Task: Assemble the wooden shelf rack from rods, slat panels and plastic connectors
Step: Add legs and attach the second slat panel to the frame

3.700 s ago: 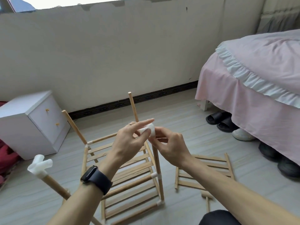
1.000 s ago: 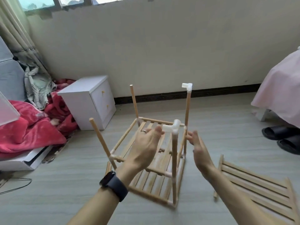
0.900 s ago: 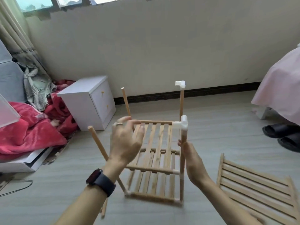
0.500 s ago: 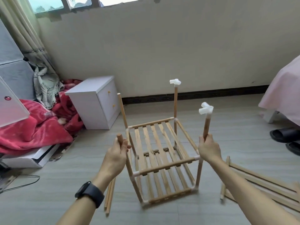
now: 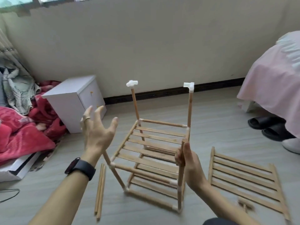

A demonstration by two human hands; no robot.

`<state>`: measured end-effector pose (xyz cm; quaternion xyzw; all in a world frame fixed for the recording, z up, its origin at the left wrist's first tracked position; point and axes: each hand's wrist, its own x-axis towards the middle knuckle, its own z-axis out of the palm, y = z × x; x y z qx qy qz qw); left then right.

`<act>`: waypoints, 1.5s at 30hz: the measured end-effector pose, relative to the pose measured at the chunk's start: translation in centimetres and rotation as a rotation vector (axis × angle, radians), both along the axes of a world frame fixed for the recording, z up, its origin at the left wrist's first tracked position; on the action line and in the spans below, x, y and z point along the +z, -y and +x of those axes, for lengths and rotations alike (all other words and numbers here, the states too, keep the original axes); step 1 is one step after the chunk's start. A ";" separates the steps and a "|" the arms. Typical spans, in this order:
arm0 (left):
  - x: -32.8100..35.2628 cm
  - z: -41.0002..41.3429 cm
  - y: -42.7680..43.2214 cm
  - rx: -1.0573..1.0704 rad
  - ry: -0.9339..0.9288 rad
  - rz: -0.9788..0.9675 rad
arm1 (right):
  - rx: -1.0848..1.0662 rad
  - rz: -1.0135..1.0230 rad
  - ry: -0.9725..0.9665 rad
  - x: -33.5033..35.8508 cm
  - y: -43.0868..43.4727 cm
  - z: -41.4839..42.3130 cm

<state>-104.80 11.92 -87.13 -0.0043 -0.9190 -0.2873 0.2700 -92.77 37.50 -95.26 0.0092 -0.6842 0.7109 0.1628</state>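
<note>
The partly built wooden rack (image 5: pixel 151 153) stands on the floor with two slat shelves joined by white connectors. Its two far uprights carry white plastic connectors: one on the left post (image 5: pixel 131 83), one on the right post (image 5: pixel 189 85). My right hand (image 5: pixel 186 159) grips the bare top of the near right upright. My left hand (image 5: pixel 95 132) hovers spread open above the near left upright and touches nothing. A loose slat panel (image 5: pixel 245 181) lies flat to the right of the rack. Two loose rods (image 5: pixel 100 190) lie on the floor at its left.
A white bedside cabinet (image 5: pixel 73 101) stands at the wall, with red bedding (image 5: pixel 21 135) and a flat white box at the far left. A pink-covered bed (image 5: pixel 274 78) fills the right side, with black slippers (image 5: pixel 267 127) and a white shoe under it. A small wooden piece (image 5: pixel 245 206) lies by the panel.
The rack has turned, so both capped posts are now at the far side. My left hand has let go of its upright and opened. My right hand now grips a bare-topped post.
</note>
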 end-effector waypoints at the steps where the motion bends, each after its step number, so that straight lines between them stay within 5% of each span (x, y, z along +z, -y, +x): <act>1: -0.6 -0.4 0.8 0.081 0.004 0.043 | -0.051 -0.025 0.008 0.1 -0.4 -0.4; 6: -3.7 0.0 2.1 -0.160 0.224 0.627 | -0.231 -0.032 0.076 1.7 -3.9 -3.7; 12: -4.9 2.9 -2.8 -0.316 0.112 0.823 | -0.381 -0.010 0.132 2.4 -7.6 -7.8; 17: -4.4 2.5 -3.1 -0.295 0.164 0.802 | -0.395 0.008 0.143 1.7 -7.6 -8.0; 23: -10.4 5.6 0.9 -0.166 0.241 0.648 | -0.730 0.232 0.134 -4.8 -4.8 -4.5; 28: -21.2 10.3 6.9 0.201 0.424 0.709 | -0.201 0.792 0.051 -10.8 1.9 -2.6; 32: -28.3 15.5 12.2 0.545 0.769 0.621 | 0.117 1.258 -0.025 -11.0 7.0 -5.4; 36: -32.5 21.2 15.9 0.698 1.050 0.483 | 0.266 1.536 0.016 -11.9 10.4 -8.3; 40: -35.3 24.0 16.9 0.570 1.139 0.630 | 0.044 1.457 -0.144 -14.8 11.9 -8.5; 45: -37.6 24.6 15.3 0.477 1.126 0.387 | -0.062 1.418 -0.287 -16.2 11.7 -9.0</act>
